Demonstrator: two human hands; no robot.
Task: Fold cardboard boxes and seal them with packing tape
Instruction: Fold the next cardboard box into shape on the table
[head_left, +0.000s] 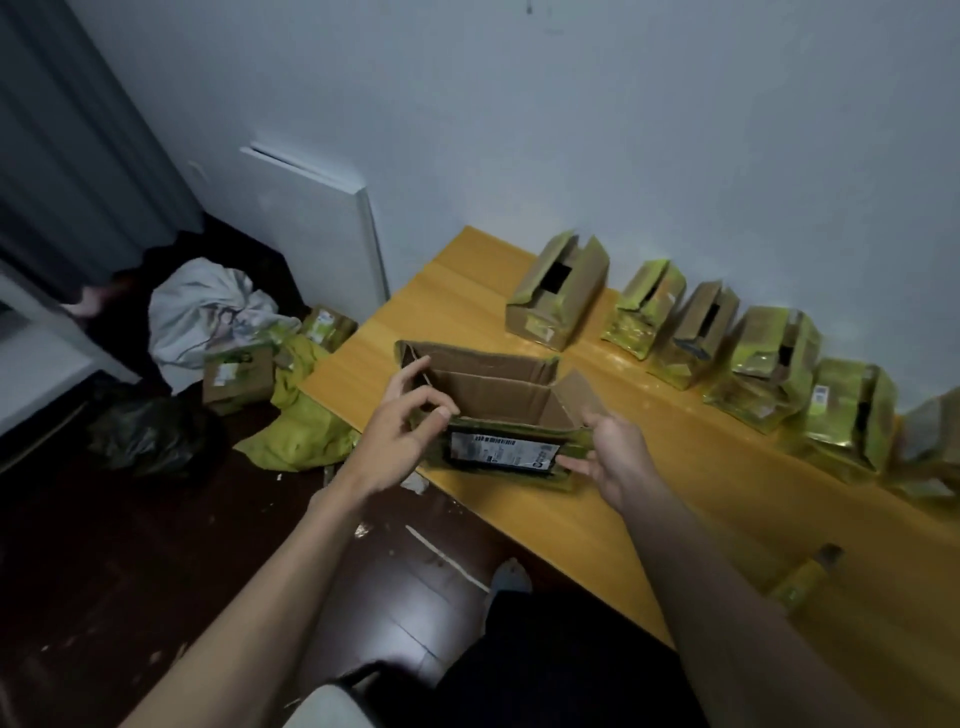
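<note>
An open cardboard box (498, 395) with green tape and a shipping label on its near flap stands at the front left corner of the wooden table (675, 499). My left hand (400, 426) pinches the box's near left corner, thumb and fingers on the flap edges. Around the near right corner my right hand (610, 457) curls, fingers under the labelled flap. The box's top flaps stand up and its inside is bare. A yellow roll of tape on a dispenser (802, 579) lies on the table by my right forearm.
Several cardboard boxes (748, 348) wrapped in green tape line the wall at the table's back. On the dark floor to the left lie more boxes (236, 376), yellow-green wrapping (306, 426), a white bundle (208, 312) and a black bag (140, 431). A white board (317, 228) leans against the wall.
</note>
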